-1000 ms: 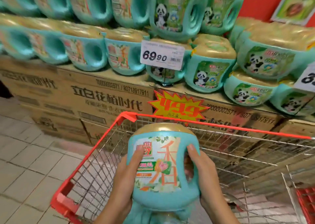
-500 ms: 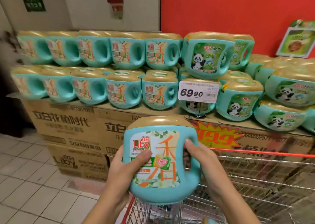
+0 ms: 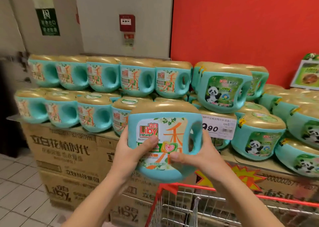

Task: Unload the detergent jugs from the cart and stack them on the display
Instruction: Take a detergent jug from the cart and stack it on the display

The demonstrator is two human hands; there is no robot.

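Below the fingers (image 3: 150,141), the red-rimmed cart (image 3: 284,199) is nearest. The left hand (image 3: 127,152) and right hand (image 3: 205,157) clamp a teal detergent jug (image 3: 172,126) from both sides, upright in the air. Beyond the fingers, stacked jugs (image 3: 103,78) sit in two tiers on cardboard boxes (image 3: 60,149). A price tag (image 3: 219,128) is just right.

This is a shop, most likely a supermarket. Rows of identical detergent jugs (image 3: 103,78) are stacked on printed cardboard cartons (image 3: 62,149), with a price tag (image 3: 218,128) among them and a starburst promo sign (image 3: 241,176) below. A red-rimmed wire cart (image 3: 224,191) stands on the tiled floor (image 3: 17,183), and the blurred green wall sign (image 3: 49,22) may mark an exit.
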